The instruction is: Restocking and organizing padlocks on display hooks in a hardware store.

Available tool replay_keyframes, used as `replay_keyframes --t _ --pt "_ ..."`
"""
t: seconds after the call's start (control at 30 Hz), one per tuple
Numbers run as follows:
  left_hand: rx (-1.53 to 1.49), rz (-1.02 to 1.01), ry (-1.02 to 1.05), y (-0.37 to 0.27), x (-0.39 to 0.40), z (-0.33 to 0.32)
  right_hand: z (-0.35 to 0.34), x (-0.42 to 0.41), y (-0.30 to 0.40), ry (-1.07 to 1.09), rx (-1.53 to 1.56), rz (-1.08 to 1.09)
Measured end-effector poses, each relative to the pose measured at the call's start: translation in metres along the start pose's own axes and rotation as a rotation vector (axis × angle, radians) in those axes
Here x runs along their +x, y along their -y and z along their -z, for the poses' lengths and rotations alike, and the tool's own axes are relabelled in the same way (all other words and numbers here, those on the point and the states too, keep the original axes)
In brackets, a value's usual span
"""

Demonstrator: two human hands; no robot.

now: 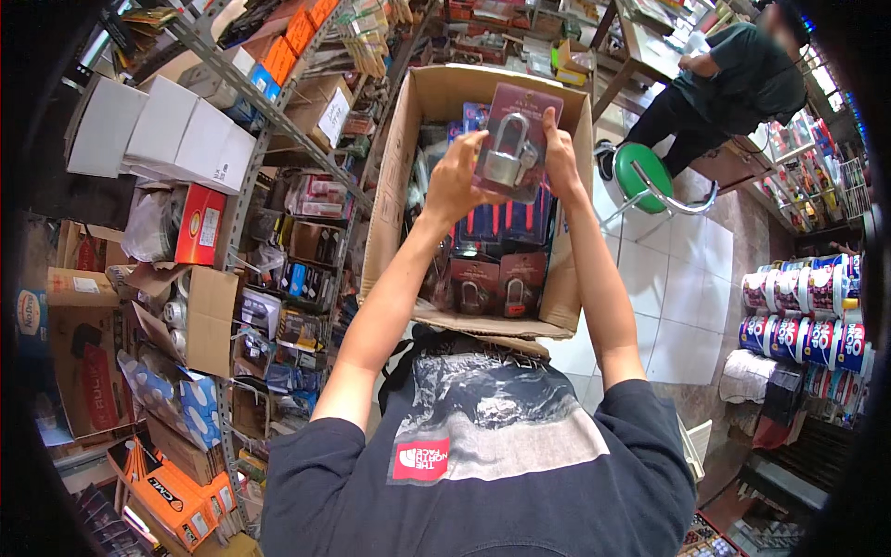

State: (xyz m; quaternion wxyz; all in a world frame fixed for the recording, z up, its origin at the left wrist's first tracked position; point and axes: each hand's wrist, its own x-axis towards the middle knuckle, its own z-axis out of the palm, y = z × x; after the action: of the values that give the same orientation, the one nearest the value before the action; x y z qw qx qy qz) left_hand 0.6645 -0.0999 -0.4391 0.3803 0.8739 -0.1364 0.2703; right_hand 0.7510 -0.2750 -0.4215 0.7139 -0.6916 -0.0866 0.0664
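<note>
Between my two hands I hold up a padlock in a blister pack [511, 157], with a long shackle and keys showing through the clear front. My right hand [562, 160] grips the card's right edge, thumb on top. My left hand [456, 177] is at its left edge, with fingers bent against the side and the thumb along the bottom. Below them stands an open cardboard box [391, 202]. Inside lie blue carded packs [525, 221] with red parts, partly hidden by my hands. Two smaller carded padlocks [475, 287] rest at the near end.
Metal shelving [240, 83] loaded with cartons runs along the left. A green-seated stool [633, 177] stands on the tiled floor at right, beside another person [738, 83] near a wooden table [651, 49]. Stacked paint tubs [800, 341] line the far right.
</note>
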Motion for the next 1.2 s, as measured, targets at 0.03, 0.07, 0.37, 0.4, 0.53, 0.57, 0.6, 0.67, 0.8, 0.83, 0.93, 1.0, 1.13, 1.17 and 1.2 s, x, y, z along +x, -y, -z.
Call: replay_keyframes --t 0.03,0.07,0.37,0.4,0.53,0.57,0.6,0.67,0.8,0.83,0.93,1.0,1.13,1.17,1.2 --pt "-0.006 0.008 0.008 -0.001 0.002 0.001 -0.001 -0.001 0.004 -0.017 0.0 0.016" --pt "0.066 -0.05 -0.043 -0.003 0.004 0.002 0.002 -0.001 0.004 -0.012 -0.027 -0.006" --pt "0.028 -0.054 -0.062 -0.002 -0.001 0.0 -0.001 -0.008 0.011 0.027 -0.006 -0.029" --pt "0.009 -0.041 -0.065 -0.002 -0.002 0.0 -0.001 -0.008 0.011 0.029 -0.008 -0.046" --pt "-0.004 0.007 -0.077 0.0 -0.003 -0.001 0.001 -0.009 0.006 0.02 0.05 -0.056" --pt "-0.003 0.005 -0.079 0.001 -0.004 -0.002 0.006 -0.007 -0.002 0.027 0.034 -0.056" --pt "-0.011 0.016 -0.086 0.002 -0.005 0.001 0.005 -0.004 -0.001 0.043 0.022 -0.054" --pt "-0.025 0.032 -0.114 0.01 -0.003 0.0 0.004 -0.006 -0.003 0.046 0.036 -0.049" --pt "-0.072 0.015 -0.148 0.018 0.006 -0.007 0.012 0.008 -0.013 0.019 0.03 -0.05" --pt "-0.046 0.011 -0.164 0.022 0.005 -0.005 0.005 0.003 -0.003 0.039 0.083 -0.056" --pt "0.094 -0.148 -0.246 0.014 0.012 0.008 0.005 -0.001 0.006 0.152 0.111 -0.116" --pt "0.206 -0.163 -0.324 0.017 0.002 0.028 -0.019 -0.019 0.026 0.109 -0.033 -0.199" --pt "0.597 -0.297 0.095 -0.042 0.016 0.089 -0.022 -0.039 0.015 0.191 0.267 -0.412" --pt "0.336 -0.377 -0.065 -0.032 0.007 0.079 -0.008 -0.028 -0.018 0.301 0.428 -0.397" --pt "0.077 -0.438 -0.138 -0.027 0.003 0.069 -0.007 -0.026 -0.021 0.214 0.44 -0.456"
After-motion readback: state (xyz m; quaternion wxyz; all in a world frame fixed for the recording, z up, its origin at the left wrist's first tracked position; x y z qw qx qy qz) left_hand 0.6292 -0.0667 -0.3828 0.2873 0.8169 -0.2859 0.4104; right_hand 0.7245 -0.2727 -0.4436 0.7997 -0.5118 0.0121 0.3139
